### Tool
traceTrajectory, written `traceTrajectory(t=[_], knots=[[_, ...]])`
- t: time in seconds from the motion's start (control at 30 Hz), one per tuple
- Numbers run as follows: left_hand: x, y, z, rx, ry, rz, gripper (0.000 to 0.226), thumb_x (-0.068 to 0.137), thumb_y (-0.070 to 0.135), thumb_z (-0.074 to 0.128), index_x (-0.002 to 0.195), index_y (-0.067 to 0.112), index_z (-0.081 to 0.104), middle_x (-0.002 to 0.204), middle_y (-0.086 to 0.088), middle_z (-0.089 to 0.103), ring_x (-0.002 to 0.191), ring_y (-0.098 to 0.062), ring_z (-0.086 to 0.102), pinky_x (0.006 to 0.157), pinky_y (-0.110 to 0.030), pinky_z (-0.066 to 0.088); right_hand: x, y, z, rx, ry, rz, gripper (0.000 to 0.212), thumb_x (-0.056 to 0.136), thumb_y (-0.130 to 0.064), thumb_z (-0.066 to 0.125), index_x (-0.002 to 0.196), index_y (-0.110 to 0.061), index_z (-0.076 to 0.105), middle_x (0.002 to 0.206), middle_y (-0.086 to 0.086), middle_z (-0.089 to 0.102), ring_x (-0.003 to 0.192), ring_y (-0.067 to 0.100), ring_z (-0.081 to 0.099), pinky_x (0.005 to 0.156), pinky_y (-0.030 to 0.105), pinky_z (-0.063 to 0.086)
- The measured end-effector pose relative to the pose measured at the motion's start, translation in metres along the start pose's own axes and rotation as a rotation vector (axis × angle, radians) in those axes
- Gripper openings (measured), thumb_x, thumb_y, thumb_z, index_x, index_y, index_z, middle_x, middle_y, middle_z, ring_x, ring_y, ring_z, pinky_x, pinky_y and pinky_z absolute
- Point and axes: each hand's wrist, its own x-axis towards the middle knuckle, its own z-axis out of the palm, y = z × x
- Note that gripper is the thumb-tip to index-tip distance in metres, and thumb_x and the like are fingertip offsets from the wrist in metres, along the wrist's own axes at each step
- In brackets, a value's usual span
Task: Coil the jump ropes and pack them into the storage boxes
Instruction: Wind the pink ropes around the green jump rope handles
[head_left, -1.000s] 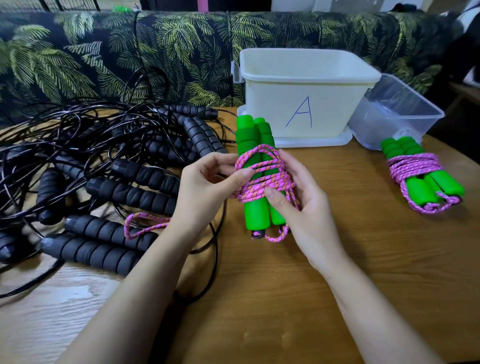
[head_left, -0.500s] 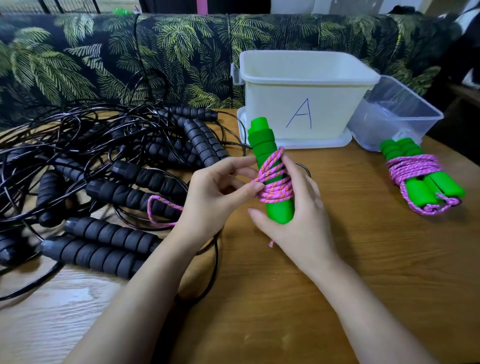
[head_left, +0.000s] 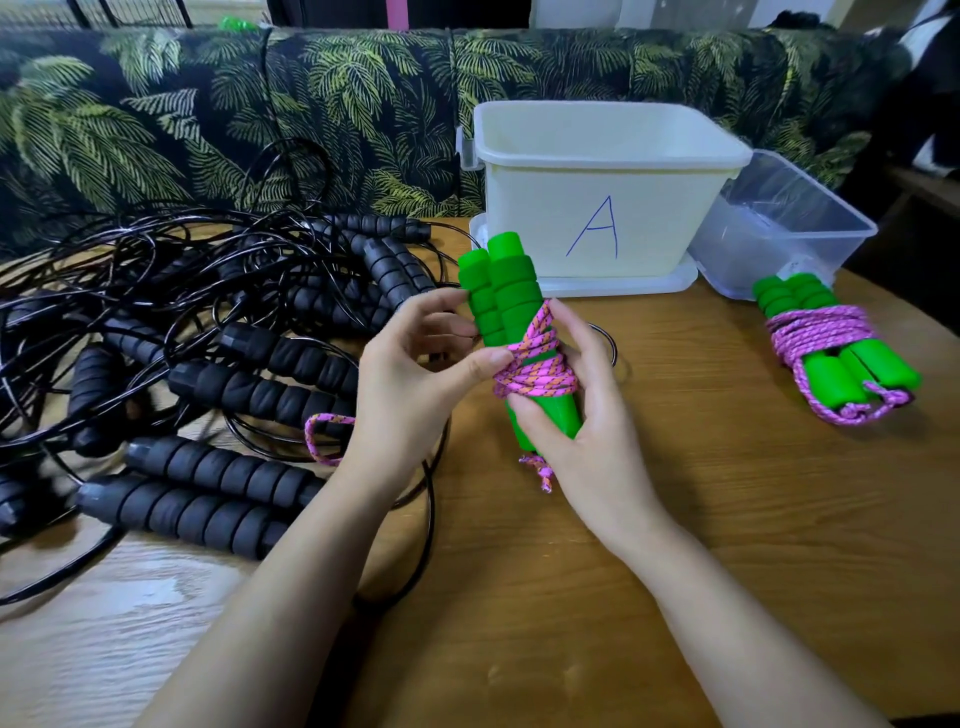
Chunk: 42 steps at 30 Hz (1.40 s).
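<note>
My right hand (head_left: 587, 431) grips the lower end of a green-handled jump rope (head_left: 506, 306), its two handles held upright together with pink cord wound round them. My left hand (head_left: 410, 379) pinches the pink cord (head_left: 535, 364) at the wrap, thumb against the coils. A loose end of the cord (head_left: 322, 436) trails behind my left wrist. A second green jump rope (head_left: 831, 358), wound in pink cord, lies on the table at the right. A white box marked A (head_left: 602, 192) stands behind the handles, with a clear box (head_left: 789, 228) beside it.
A tangled heap of black jump ropes (head_left: 208, 332) with ribbed foam handles covers the left of the wooden table (head_left: 727, 519). A sofa with a palm-leaf cover (head_left: 260, 104) runs along the far edge. The white box stands on its lid.
The green handles have turned so both show side by side, and they sit a little more upright. My left thumb has moved onto the pink wraps. The loose cord end has shifted right.
</note>
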Motion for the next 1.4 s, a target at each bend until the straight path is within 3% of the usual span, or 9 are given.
traceTrajectory(t=[0.1, 0.2, 0.33, 0.47, 0.63, 0.93, 1.1, 1.23, 1.4], knots=[[0.001, -0.001, -0.001, -0.03, -0.035, -0.073, 0.07, 0.062, 0.039, 0.083, 0.124, 0.024, 0.054, 0.108, -0.004, 0.07, 0.097, -0.02, 0.07, 0.086, -0.033, 0.056, -0.001, -0.001, 0.001, 0.03, -0.005, -0.033, 0.069, 0.09, 0.004, 0.064, 0.144, -0.027, 0.035, 0.141, -0.002, 0.052, 0.113, 0.001, 0.059, 0.087, 0.013, 0.047], [0.0, 0.003, 0.001, -0.117, -0.191, -0.097, 0.042, 0.079, 0.022, 0.072, 0.119, 0.014, 0.061, 0.107, 0.001, 0.074, 0.102, -0.013, 0.069, 0.088, -0.026, 0.052, 0.0, 0.001, 0.0, 0.031, -0.021, -0.059, 0.068, 0.09, 0.003, 0.064, 0.147, -0.021, 0.034, 0.145, 0.0, 0.049, 0.131, 0.009, 0.051, 0.105, 0.021, 0.041], [-0.005, 0.003, 0.005, -0.084, -0.104, -0.093, 0.032, 0.077, 0.025, 0.074, 0.106, 0.012, 0.068, 0.101, -0.002, 0.076, 0.097, -0.019, 0.071, 0.088, -0.034, 0.055, 0.001, 0.002, -0.002, -0.063, 0.007, -0.064, 0.075, 0.082, -0.008, 0.076, 0.145, -0.021, 0.039, 0.14, -0.005, 0.051, 0.129, 0.009, 0.05, 0.098, 0.016, 0.044], [-0.004, 0.005, 0.004, -0.078, -0.083, -0.114, 0.029, 0.074, 0.025, 0.083, 0.099, 0.016, 0.071, 0.094, 0.001, 0.077, 0.089, -0.013, 0.072, 0.082, -0.026, 0.056, 0.004, 0.002, -0.003, -0.058, 0.04, -0.006, 0.073, 0.078, -0.028, 0.076, 0.143, -0.026, 0.045, 0.137, -0.012, 0.056, 0.127, 0.008, 0.054, 0.107, 0.036, 0.045], [0.0, 0.006, -0.003, -0.147, -0.163, -0.139, 0.027, 0.075, 0.023, 0.07, 0.101, 0.017, 0.068, 0.088, 0.008, 0.076, 0.084, -0.002, 0.068, 0.077, -0.018, 0.052, 0.007, 0.001, -0.01, 0.091, 0.018, 0.081, 0.07, 0.083, -0.016, 0.076, 0.146, -0.019, 0.044, 0.137, -0.013, 0.058, 0.126, 0.004, 0.055, 0.107, 0.036, 0.046], [0.007, 0.007, -0.015, -0.294, -0.27, -0.206, 0.035, 0.081, 0.021, 0.071, 0.114, 0.009, 0.067, 0.111, -0.011, 0.073, 0.099, -0.017, 0.069, 0.086, -0.025, 0.054, 0.012, -0.003, -0.016, 0.41, -0.05, 0.202, 0.049, 0.089, -0.021, 0.063, 0.137, -0.018, 0.052, 0.133, -0.004, 0.064, 0.127, 0.013, 0.056, 0.105, 0.033, 0.046], [0.0, 0.012, -0.003, -0.245, -0.09, -0.196, 0.03, 0.07, 0.019, 0.075, 0.099, 0.011, 0.071, 0.092, -0.004, 0.077, 0.084, -0.011, 0.07, 0.075, -0.02, 0.054, 0.01, 0.008, -0.015, -0.021, 0.101, -0.02, 0.052, 0.09, -0.024, 0.064, 0.139, -0.032, 0.047, 0.135, -0.013, 0.054, 0.129, 0.01, 0.051, 0.109, 0.037, 0.042], [-0.006, 0.015, 0.003, -0.204, -0.009, -0.143, 0.033, 0.065, 0.02, 0.082, 0.094, 0.008, 0.072, 0.089, -0.011, 0.076, 0.081, -0.017, 0.07, 0.074, -0.027, 0.056, 0.007, 0.012, -0.012, -0.274, 0.093, -0.188, 0.042, 0.099, -0.021, 0.051, 0.141, -0.022, 0.051, 0.141, -0.005, 0.054, 0.133, 0.011, 0.049, 0.109, 0.042, 0.043], [-0.012, 0.013, 0.009, -0.058, -0.002, -0.073, 0.031, 0.062, 0.024, 0.09, 0.087, 0.015, 0.073, 0.085, -0.005, 0.076, 0.07, -0.019, 0.065, 0.067, -0.035, 0.057, -0.002, 0.007, 0.003, -0.612, 0.026, -0.044, 0.094, 0.076, -0.06, 0.066, 0.153, -0.022, 0.03, 0.152, -0.008, 0.043, 0.135, 0.01, 0.044, 0.095, 0.027, 0.045]])
